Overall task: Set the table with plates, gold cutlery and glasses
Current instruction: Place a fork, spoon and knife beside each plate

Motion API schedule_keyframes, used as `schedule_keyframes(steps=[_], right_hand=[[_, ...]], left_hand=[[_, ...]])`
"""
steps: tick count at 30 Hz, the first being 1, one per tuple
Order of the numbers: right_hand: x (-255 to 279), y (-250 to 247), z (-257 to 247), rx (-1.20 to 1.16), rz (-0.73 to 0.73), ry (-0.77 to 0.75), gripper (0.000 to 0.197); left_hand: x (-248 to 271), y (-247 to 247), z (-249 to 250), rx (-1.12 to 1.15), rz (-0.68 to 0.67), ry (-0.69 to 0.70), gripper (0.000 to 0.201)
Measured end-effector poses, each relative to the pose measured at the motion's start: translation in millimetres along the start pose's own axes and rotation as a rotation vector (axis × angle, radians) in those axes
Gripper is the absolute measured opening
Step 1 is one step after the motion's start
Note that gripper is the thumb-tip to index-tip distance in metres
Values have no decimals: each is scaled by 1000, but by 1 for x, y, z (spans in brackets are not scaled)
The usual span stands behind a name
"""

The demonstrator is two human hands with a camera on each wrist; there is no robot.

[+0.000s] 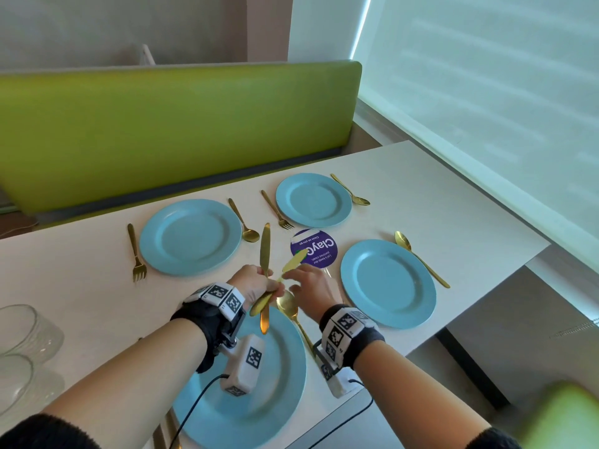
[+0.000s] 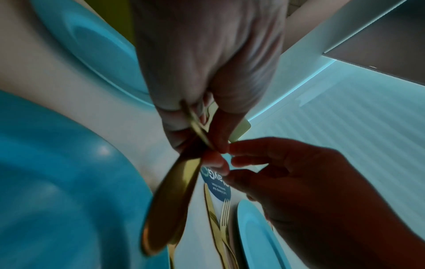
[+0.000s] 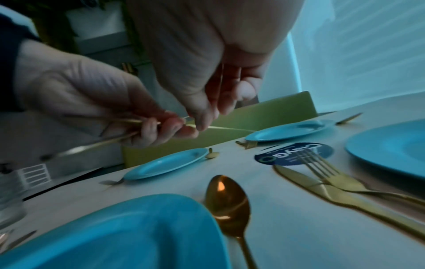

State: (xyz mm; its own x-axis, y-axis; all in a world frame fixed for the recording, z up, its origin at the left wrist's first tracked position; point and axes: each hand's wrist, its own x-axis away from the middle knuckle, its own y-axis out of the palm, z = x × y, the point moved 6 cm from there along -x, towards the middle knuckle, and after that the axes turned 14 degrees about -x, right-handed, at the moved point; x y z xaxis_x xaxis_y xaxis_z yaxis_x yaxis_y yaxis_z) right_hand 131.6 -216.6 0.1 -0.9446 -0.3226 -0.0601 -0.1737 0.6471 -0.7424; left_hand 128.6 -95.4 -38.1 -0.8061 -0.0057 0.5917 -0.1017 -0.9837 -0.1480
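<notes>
The left hand (image 1: 256, 281) gripped two knives (image 1: 265, 254); the right hand (image 1: 311, 286) pinched one blade (image 1: 295, 260), at the near plate's (image 1: 278, 384) twelve o'clock.

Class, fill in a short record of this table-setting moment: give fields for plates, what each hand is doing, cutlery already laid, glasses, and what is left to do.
Plates: four blue plates on the white table
Left hand: grips two gold knives
Right hand: pinches one of those knives
Cutlery laid: spoons and forks beside plates; one knife by the right plate
Glasses: grouped at left edge, not yet placed
Left to do: remaining knives, glasses
</notes>
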Motion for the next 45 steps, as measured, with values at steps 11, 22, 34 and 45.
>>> schedule_keyframes(steps=[11, 22, 34, 45], right_hand=[[3, 31, -7, 10, -78, -272, 17], [-52, 22, -37, 166, -3, -252, 10], [-203, 16, 41, 271, -156, 429, 33], [-250, 47, 81, 202, -144, 559, 22]], left_hand=[[17, -10, -6, -173, -150, 23, 16], [-5, -85, 4, 59, 123, -29, 11], [-67, -130, 33, 12, 305, -16, 19], [-106, -138, 24, 75, 344, -85, 12]])
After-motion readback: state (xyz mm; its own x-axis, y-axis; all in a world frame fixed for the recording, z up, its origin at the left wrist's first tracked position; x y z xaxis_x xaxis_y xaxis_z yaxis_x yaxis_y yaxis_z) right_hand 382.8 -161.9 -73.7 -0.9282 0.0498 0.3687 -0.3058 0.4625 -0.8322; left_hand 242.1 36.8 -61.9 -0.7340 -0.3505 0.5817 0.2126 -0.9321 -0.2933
